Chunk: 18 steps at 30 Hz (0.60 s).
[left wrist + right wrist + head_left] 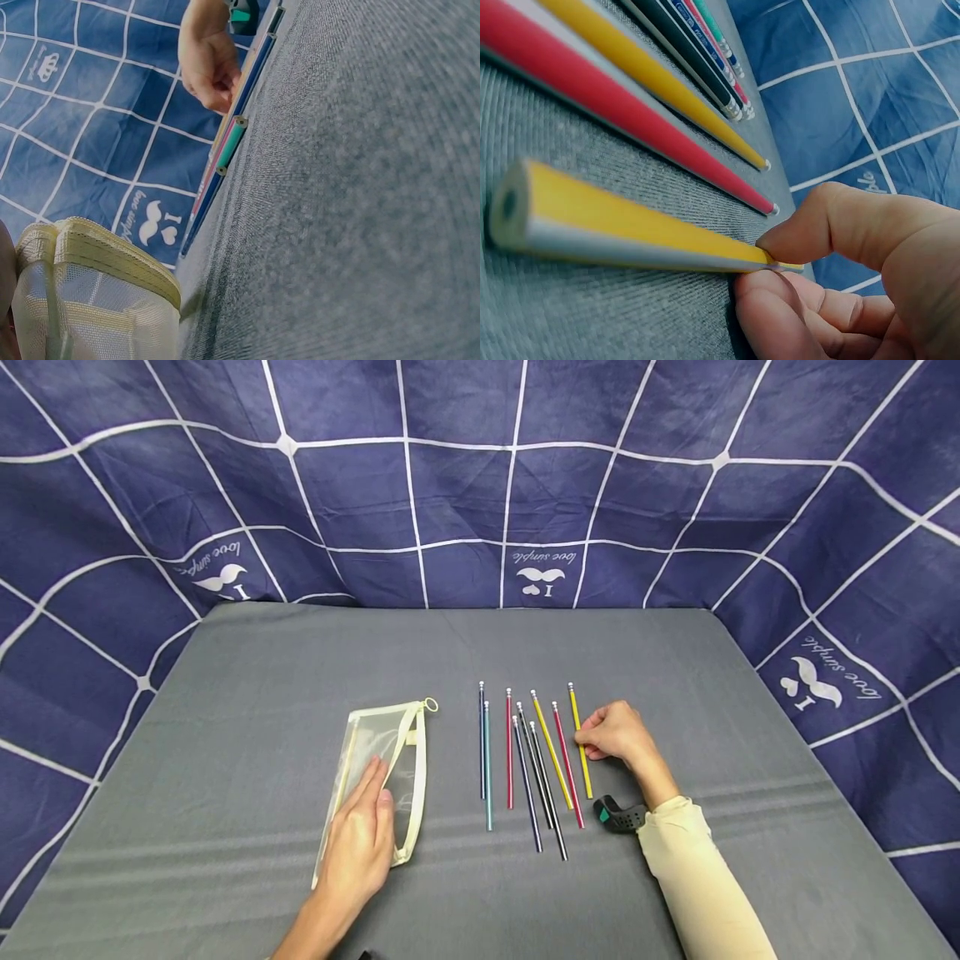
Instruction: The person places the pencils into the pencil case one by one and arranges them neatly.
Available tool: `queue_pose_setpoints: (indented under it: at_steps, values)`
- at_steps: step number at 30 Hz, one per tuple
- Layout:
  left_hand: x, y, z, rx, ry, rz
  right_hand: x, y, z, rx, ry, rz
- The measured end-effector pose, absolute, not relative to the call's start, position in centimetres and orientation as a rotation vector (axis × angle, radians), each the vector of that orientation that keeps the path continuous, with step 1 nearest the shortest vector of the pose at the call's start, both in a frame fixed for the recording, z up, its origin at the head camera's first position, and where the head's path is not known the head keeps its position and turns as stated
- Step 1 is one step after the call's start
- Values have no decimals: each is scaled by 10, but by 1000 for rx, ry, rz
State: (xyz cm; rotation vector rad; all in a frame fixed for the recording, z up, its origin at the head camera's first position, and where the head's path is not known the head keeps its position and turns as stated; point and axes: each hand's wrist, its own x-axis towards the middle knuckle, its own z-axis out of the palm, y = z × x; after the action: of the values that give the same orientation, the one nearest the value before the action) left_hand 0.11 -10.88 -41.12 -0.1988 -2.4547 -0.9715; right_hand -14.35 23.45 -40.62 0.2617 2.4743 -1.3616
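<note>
Right hand [618, 732] pinches slim yellow-and-silver unsharpened wooden pencil [637, 221], right of translucent cream-trimmed zip pouch [420, 768]; left hand [360, 847] rests straight-fingered on pouch. Pencil likely light, stiff, slick; best gripped mid-barrel.

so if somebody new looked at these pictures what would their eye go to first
Probably the bright pencils, spread side by side mid-table, with the right grip pinching the rightmost, a yellow pencil that looms large in the right wrist view. Next, likely the see-through pouch to their left, with the left grip over it. Behind everything, the blue cloth with its white grid stands out too.
</note>
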Motion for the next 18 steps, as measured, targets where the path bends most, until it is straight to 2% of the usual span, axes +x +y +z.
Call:
queue_pose_setpoints:
  at_steps: [18]
  values:
    - [2,-110,-410,-195,-2454,-977,-145,240,-411,218,2401,-1621]
